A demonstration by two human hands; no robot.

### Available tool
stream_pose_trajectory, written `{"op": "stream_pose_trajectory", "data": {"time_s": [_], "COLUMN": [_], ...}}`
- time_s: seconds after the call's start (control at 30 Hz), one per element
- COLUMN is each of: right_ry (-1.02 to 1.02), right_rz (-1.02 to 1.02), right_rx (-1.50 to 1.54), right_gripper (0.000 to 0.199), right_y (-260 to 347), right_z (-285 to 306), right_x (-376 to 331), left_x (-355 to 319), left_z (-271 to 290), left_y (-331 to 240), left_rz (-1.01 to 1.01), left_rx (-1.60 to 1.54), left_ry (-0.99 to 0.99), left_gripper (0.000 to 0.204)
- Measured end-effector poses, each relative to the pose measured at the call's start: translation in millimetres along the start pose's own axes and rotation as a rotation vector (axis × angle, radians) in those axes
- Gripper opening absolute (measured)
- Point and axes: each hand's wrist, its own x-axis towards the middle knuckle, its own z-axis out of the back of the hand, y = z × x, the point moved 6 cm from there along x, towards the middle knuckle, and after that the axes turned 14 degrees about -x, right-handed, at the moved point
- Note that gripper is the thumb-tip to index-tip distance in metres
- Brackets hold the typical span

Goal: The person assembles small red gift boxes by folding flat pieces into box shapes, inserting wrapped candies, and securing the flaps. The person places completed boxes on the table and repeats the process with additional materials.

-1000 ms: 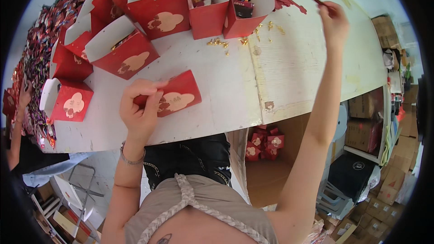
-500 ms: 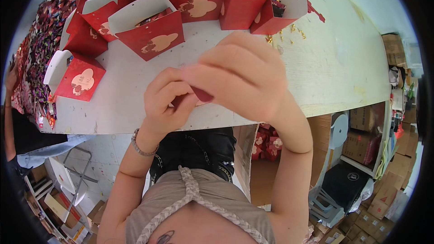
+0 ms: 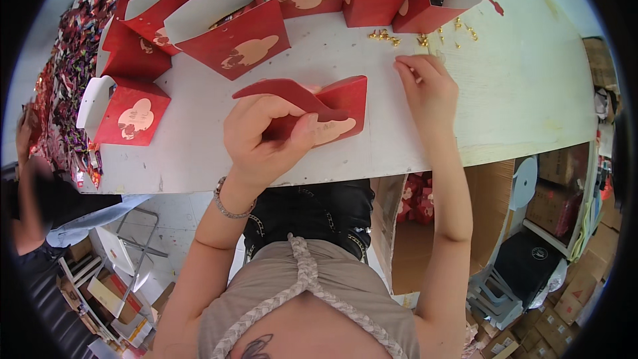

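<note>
My left hand [image 3: 269, 136] is wrapped round a small red paper gift box [image 3: 349, 103] with a pale flower-shaped patch, held near the table's front edge. One red flap of the box bends over above my fingers, and part of the box is hidden behind them. My right hand [image 3: 430, 93] is apart from the box, to its right over the table. Its fingers are curled together; anything between the fingertips is too small to make out. Just beyond it lie small gold paper fasteners [image 3: 385, 37] in loose groups.
Open red boxes with wrapped contents, such as this one [image 3: 242, 43], line the back of the white table [image 3: 518, 93]. A red box [image 3: 133, 116] stands at left, near a heap of wrapped packets [image 3: 80, 60]. Another person's arm [image 3: 26, 193] is at far left. A cardboard carton [image 3: 425, 252] stands below.
My right hand has left the box and moved right, toward the gold fasteners. My left hand still holds the box, which now shows more fully. The whole view has shifted slightly.
</note>
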Motion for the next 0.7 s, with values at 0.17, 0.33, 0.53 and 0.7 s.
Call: {"op": "stream_pose_trajectory", "data": {"time_s": [0.17, 0.33, 0.53, 0.7], "right_ry": [-0.141, -0.233, -0.224, -0.163], "right_rz": [0.458, 0.454, 0.446, 0.419], "right_rx": [0.289, 0.233, 0.289, 0.321], "right_gripper": [0.031, 0.035, 0.034, 0.035], "right_y": [92, 97, 97, 103], "right_z": [47, 32, 29, 28], "right_x": [-36, -40, -37, -39], "left_x": [2, 4, 0, -6], "left_z": [4, -3, 0, -1], "left_y": [3, -2, -5, 1], "left_rz": [-0.027, -0.027, -0.079, -0.145], "left_rx": [-0.102, -0.049, -0.076, -0.114], "left_ry": [-0.164, -0.081, 0.024, 0.097], "left_gripper": [0.017, 0.018, 0.018, 0.029]}}
